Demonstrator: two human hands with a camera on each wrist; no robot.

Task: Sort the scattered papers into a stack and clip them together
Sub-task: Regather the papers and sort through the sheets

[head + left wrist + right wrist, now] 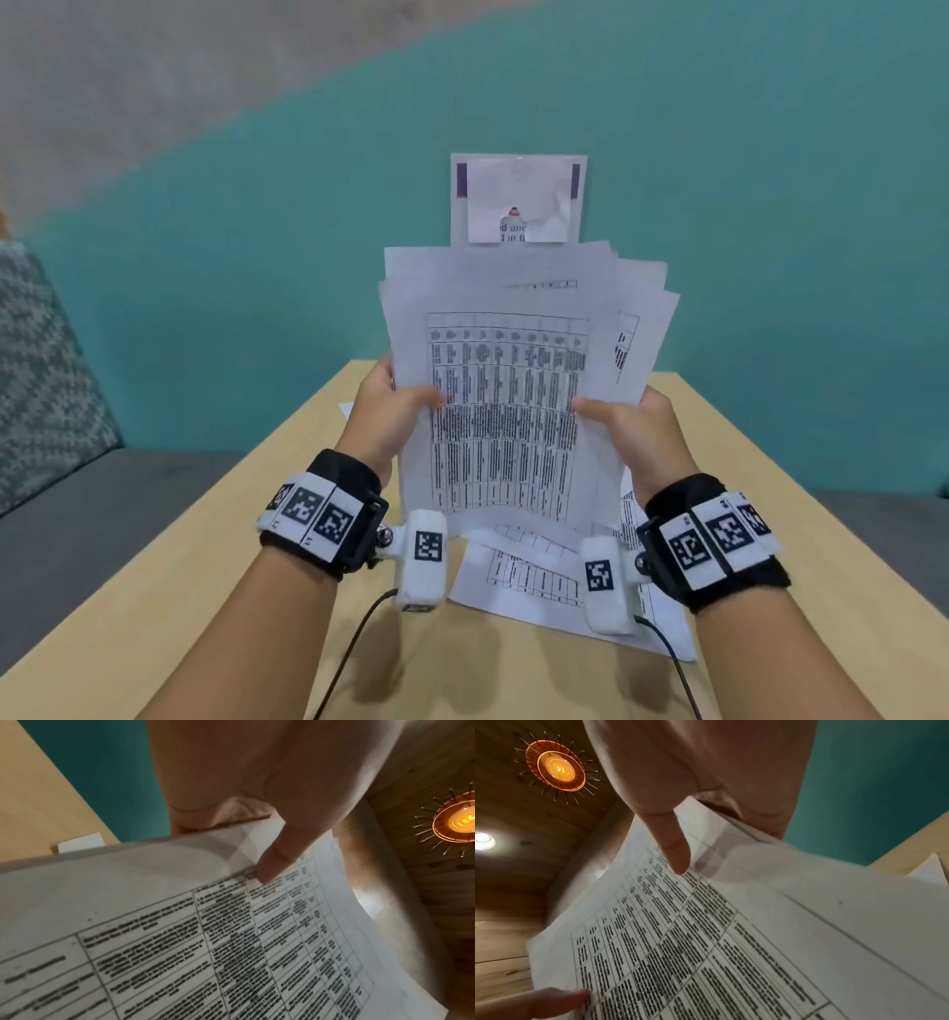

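A loose sheaf of printed papers (508, 390) with tables stands upright above the wooden table (246, 565), its top edges fanned and uneven. My left hand (400, 406) grips its left edge, thumb on the front sheet (231, 933). My right hand (621, 421) grips the right edge the same way, thumb across the front sheet (706, 933). More printed sheets (539, 570) lie flat on the table under my wrists. No clip is visible.
A small white paper corner (346, 409) lies on the table left of my left hand. A white notice (518, 198) hangs on the teal wall behind. A grey sofa with a patterned cushion (46, 370) stands to the left of the table.
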